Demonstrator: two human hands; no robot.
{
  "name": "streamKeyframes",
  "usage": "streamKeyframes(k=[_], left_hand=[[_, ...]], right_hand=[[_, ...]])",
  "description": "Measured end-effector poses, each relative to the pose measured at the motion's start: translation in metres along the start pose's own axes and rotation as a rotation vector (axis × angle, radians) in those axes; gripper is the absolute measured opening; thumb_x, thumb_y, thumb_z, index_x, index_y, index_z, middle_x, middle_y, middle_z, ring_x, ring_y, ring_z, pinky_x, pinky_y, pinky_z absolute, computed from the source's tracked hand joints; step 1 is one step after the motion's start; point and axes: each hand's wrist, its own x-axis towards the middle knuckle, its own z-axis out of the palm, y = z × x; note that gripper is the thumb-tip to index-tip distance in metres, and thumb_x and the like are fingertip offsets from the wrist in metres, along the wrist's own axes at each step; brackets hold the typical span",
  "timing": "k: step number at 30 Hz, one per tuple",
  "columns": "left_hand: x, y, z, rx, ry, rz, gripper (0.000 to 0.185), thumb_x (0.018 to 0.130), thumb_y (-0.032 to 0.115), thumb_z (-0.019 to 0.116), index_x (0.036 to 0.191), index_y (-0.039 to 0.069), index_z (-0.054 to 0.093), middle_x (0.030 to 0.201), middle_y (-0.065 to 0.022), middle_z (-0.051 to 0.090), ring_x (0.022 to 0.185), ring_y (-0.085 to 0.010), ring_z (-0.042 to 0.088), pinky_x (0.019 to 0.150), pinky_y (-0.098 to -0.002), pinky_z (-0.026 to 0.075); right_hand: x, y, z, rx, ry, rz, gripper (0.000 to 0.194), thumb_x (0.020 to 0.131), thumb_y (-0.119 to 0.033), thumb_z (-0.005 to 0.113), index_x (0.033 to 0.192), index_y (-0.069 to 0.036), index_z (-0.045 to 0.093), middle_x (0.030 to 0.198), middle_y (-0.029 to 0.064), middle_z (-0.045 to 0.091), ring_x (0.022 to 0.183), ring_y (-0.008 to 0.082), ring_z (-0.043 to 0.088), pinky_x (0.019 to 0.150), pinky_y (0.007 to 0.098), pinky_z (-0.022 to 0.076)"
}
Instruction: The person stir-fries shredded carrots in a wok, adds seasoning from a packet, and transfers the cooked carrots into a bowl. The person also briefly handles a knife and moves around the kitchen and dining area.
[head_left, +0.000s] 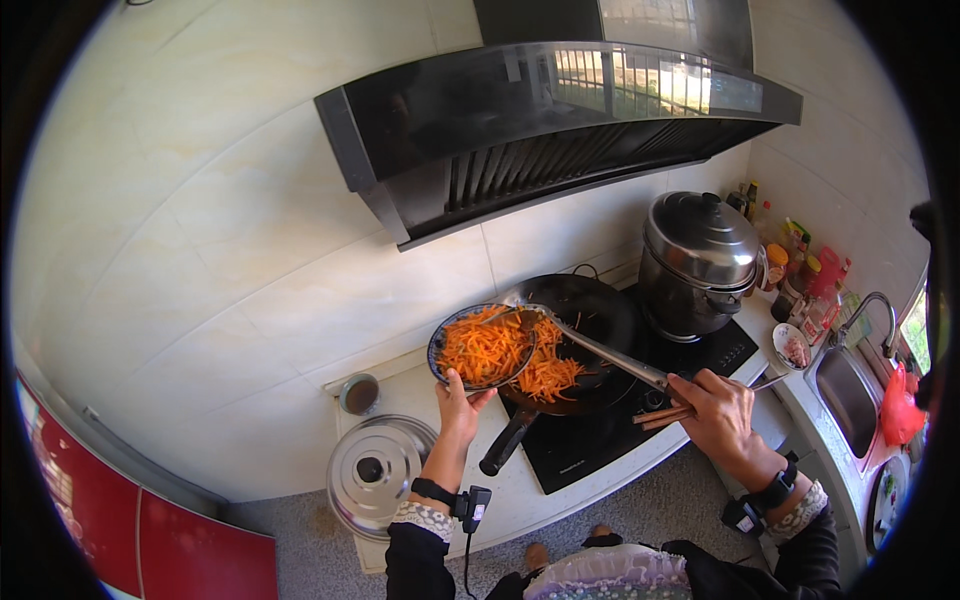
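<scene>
My left hand (459, 409) grips the rim of a blue-patterned bowl (433, 358), which is tilted over the left side of a black wok (604, 307). Shredded carrot (484, 349) fills the bowl, and more carrot shreds (551, 375) lie in the wok beside it. In my right hand (716, 416) is a long metal cooking utensil (611, 356), either a spatula or a ladle; its head reaches the carrot at the bowl's rim. The same hand also holds a pair of chopsticks (664, 418), pointing sideways. The wok's handle (510, 442) points towards me.
A steel lidded pot (701, 255) stands on the cooktop (570, 454), right of the wok. A pot lid (375, 469) and a cup (360, 394) are at left. Bottles (799, 285), a small dish of meat (792, 349) and a sink (847, 390) line the right. A range hood (555, 135) hangs above.
</scene>
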Motion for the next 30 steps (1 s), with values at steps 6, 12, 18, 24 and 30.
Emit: streamKeyframes(k=[6, 12, 18, 24, 30], left_hand=[[-0.005, -0.004, -0.007, 0.002, -0.019, 0.080, 0.060, 0.087, 0.053, 0.052, 0.115, 0.007, 0.025, 0.111, -0.0187, 0.052, 0.075, -0.0313, 0.065, 0.060, -0.0334, 0.059], [-0.051, 0.010, -0.046, 0.053, 0.064, 0.177, 0.055, 0.090, 0.051, 0.047, 0.121, 0.011, 0.027, 0.116, -0.0153, 0.052, 0.083, -0.0264, 0.066, 0.062, -0.0331, 0.059], [-0.150, -0.001, -0.117, 0.140, 0.236, 0.256, 0.044, 0.097, 0.039, 0.039, 0.130, 0.014, 0.025, 0.123, -0.0134, 0.048, 0.093, -0.0266, 0.063, 0.064, -0.0361, 0.059], [-0.249, -0.047, -0.130, 0.139, 0.373, 0.231, 0.051, 0.097, 0.036, 0.040, 0.137, 0.013, 0.020, 0.129, -0.0135, 0.042, 0.103, -0.0278, 0.058, 0.064, -0.0363, 0.058], [-0.296, -0.114, -0.119, 0.104, 0.522, 0.094, 0.054, 0.096, 0.036, 0.041, 0.138, 0.011, 0.018, 0.131, -0.0154, 0.041, 0.108, -0.0295, 0.055, 0.064, -0.0356, 0.059]], right_hand=[[-0.001, 0.020, 0.003, 0.313, -0.015, 0.293, 0.036, 0.063, -0.010, 0.074, 0.099, -0.008, 0.070, 0.068, 0.0057, 0.056, 0.057, 0.0197, 0.058, 0.050, 0.0309, 0.0448], [0.007, 0.091, 0.013, 0.545, -0.174, 0.625, 0.038, 0.066, -0.008, 0.075, 0.103, -0.002, 0.067, 0.072, 0.0066, 0.064, 0.066, 0.0114, 0.060, 0.063, 0.0262, 0.0485], [0.044, 0.131, 0.037, 0.682, -0.315, 0.585, 0.031, 0.063, -0.003, 0.073, 0.093, 0.003, 0.065, 0.077, 0.0060, 0.066, 0.070, 0.0129, 0.062, 0.068, 0.0257, 0.0503], [0.132, 0.129, 0.036, 0.045, -0.616, 0.291, 0.028, 0.057, -0.021, 0.071, 0.076, -0.001, 0.068, 0.067, 0.0162, 0.063, 0.068, 0.0268, 0.065, 0.068, 0.0348, 0.0505], [0.214, 0.103, 0.065, -0.301, -0.945, 0.112, 0.021, 0.064, -0.020, 0.069, 0.071, 0.000, 0.066, 0.063, 0.0131, 0.065, 0.055, 0.0236, 0.065, 0.060, 0.0363, 0.0526]])
